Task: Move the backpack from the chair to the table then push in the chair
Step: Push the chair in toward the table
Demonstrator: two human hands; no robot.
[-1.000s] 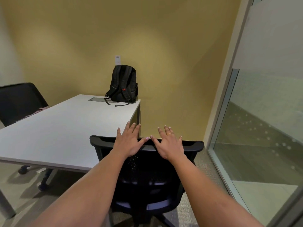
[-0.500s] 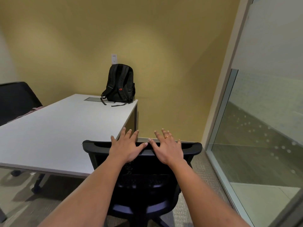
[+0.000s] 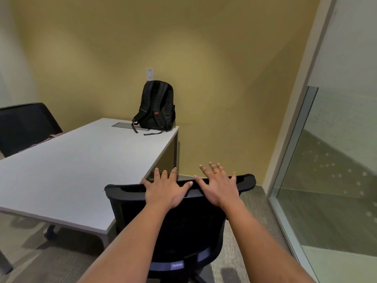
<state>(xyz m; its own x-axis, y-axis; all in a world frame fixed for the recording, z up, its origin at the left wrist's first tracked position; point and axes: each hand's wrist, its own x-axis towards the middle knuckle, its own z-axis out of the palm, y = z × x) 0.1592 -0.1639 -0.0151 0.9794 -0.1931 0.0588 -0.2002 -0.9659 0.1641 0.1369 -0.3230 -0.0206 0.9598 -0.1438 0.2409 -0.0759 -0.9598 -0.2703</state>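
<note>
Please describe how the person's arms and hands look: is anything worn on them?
Both forearms are bare, with no sleeves, watch or gloves in view. The right hand wears a thin gold ring on one finger. The left hand wears nothing. Fingernails are short and pale.

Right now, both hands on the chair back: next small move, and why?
Probably keep pushing the chair forward, toward the table. The backpack already stands on the table's far corner, so only the push is left. Left hand and right hand lie flat, fingers spread, on the backrest's top edge, and the seat looks not yet under the table.
</note>
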